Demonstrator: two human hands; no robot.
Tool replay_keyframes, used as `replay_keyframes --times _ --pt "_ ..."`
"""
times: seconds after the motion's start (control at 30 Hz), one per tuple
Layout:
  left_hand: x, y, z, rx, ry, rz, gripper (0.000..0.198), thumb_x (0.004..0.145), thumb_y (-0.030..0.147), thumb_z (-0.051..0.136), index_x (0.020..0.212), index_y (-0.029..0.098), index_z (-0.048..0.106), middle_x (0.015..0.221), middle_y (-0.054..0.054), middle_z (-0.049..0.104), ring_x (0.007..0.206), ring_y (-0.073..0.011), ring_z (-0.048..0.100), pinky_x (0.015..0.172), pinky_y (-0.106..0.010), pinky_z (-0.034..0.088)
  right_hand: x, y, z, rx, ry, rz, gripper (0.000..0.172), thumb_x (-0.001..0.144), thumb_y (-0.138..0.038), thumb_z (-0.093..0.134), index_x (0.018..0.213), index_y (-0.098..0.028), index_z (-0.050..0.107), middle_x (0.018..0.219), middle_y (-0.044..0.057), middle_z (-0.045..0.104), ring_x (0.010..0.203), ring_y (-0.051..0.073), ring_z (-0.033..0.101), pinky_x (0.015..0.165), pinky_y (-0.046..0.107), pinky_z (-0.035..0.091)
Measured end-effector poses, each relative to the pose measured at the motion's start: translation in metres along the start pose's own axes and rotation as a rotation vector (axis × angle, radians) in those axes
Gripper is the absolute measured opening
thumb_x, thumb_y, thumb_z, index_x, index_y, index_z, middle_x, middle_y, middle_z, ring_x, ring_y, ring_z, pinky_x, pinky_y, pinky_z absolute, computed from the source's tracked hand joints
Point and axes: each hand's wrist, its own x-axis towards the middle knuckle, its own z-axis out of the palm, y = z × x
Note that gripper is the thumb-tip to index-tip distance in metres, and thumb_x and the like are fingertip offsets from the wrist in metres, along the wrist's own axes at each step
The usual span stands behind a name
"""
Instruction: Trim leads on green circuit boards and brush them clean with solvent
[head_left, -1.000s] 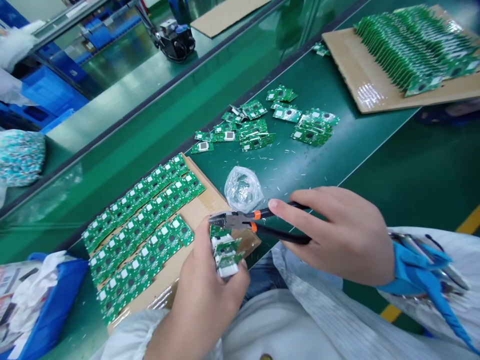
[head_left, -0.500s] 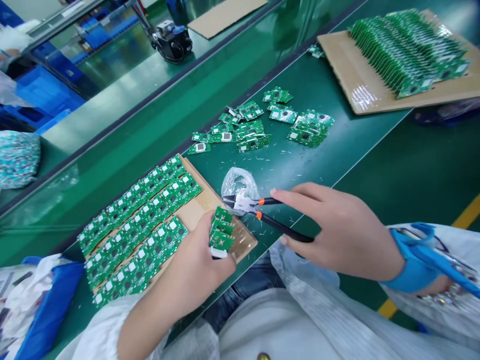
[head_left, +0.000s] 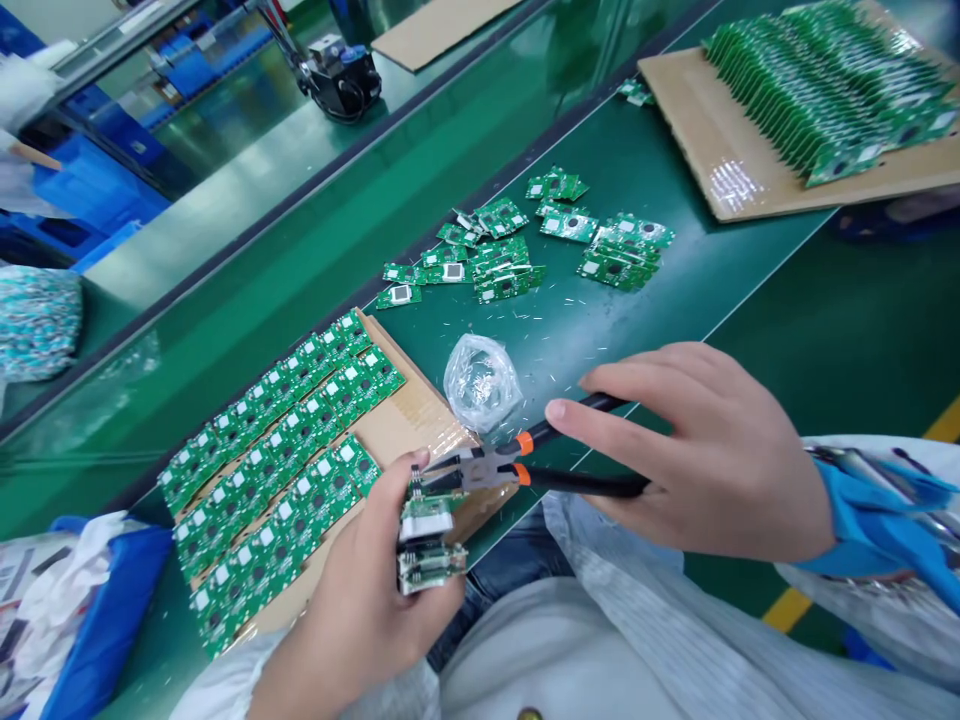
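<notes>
My left hand (head_left: 375, 580) is closed on a small green circuit board (head_left: 431, 545), tilted so its edge and white parts face up. My right hand (head_left: 697, 450) grips the black handles of cutting pliers (head_left: 484, 468) with orange bands. The pliers' jaws lie at the upper edge of the held board, beside the left thumb; whether they touch a pin I cannot tell. Behind the pliers, a clear plastic bag (head_left: 480, 385) stands open with small clippings in it. Rows of green circuit boards (head_left: 281, 475) lie on a cardboard sheet (head_left: 409, 405) to the left.
Loose circuit boards (head_left: 510, 255) lie in small piles farther back on the green table (head_left: 705, 270), among scattered clippings. At the far right, a second cardboard sheet (head_left: 705, 150) bears stacked boards (head_left: 810, 90). A blue bin (head_left: 112, 610) with white scraps stands at the lower left.
The pliers have moved from above the plastic bag down to the board in my left hand. My left hand has turned the board, so its edge now shows.
</notes>
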Motion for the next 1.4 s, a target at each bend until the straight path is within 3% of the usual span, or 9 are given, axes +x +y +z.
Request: replay_keyframes --times 0.13,0.4,0.7,0.93,1.2,1.4 --pt "-0.006 -0.003 0.0 0.023 0.026 0.014 0.068 0.076 0.015 0.058 0.135 0.03 0.027 0.105 -0.006 0.064 0.082 -0.0181 0.067 0.074 -0.031 0.054 0.002 0.0 -0.005 -0.038 0.014 -0.033 0.045 0.074 -0.026 0.068 0.116 -0.022 0.051 0.096 0.009 0.059 0.08 0.021 0.053 0.068 0.038 0.04" --pt "-0.015 -0.004 0.006 0.001 0.046 -0.042 0.078 0.074 0.016 0.06 0.141 0.031 0.022 0.113 -0.01 0.061 0.09 -0.0219 0.066 0.077 -0.037 0.055 0.011 -0.001 -0.013 -0.113 0.056 -0.057 0.032 0.083 -0.026 0.054 0.114 -0.029 0.052 0.093 0.003 0.06 0.078 0.02 0.051 0.07 0.037 0.041" --pt "-0.018 0.003 0.015 -0.021 0.121 -0.067 0.082 0.075 0.016 0.059 0.145 0.025 0.017 0.119 -0.015 0.06 0.096 -0.0262 0.065 0.073 -0.037 0.057 0.013 0.008 -0.02 -0.164 0.083 -0.14 0.033 0.082 -0.025 0.054 0.114 -0.033 0.053 0.096 0.004 0.058 0.083 0.021 0.05 0.074 0.039 0.042" --pt "-0.01 0.012 0.015 0.249 0.132 0.036 0.083 0.077 0.021 0.055 0.146 0.024 0.01 0.118 -0.019 0.06 0.096 -0.0306 0.067 0.069 -0.042 0.059 0.011 0.006 -0.024 -0.177 0.013 -0.051 0.032 0.087 -0.025 0.047 0.109 -0.043 0.063 0.093 0.002 0.061 0.086 0.023 0.052 0.082 0.042 0.043" --pt "-0.008 0.019 0.018 0.32 0.15 0.019 0.081 0.078 0.024 0.052 0.146 0.024 0.007 0.109 -0.017 0.064 0.087 -0.0305 0.07 0.061 -0.04 0.059 0.013 0.009 -0.021 -0.158 0.024 -0.073 0.031 0.084 -0.025 0.052 0.105 -0.04 0.068 0.091 0.004 0.065 0.081 0.024 0.056 0.075 0.043 0.044" --pt "-0.011 0.023 0.023 0.297 0.151 -0.02 0.08 0.078 0.024 0.051 0.145 0.023 0.007 0.116 -0.019 0.061 0.098 -0.0336 0.066 0.065 -0.042 0.059 0.013 0.008 -0.019 -0.121 0.002 -0.074 0.033 0.085 -0.023 0.048 0.103 -0.039 0.07 0.092 0.005 0.066 0.08 0.025 0.06 0.071 0.042 0.044"
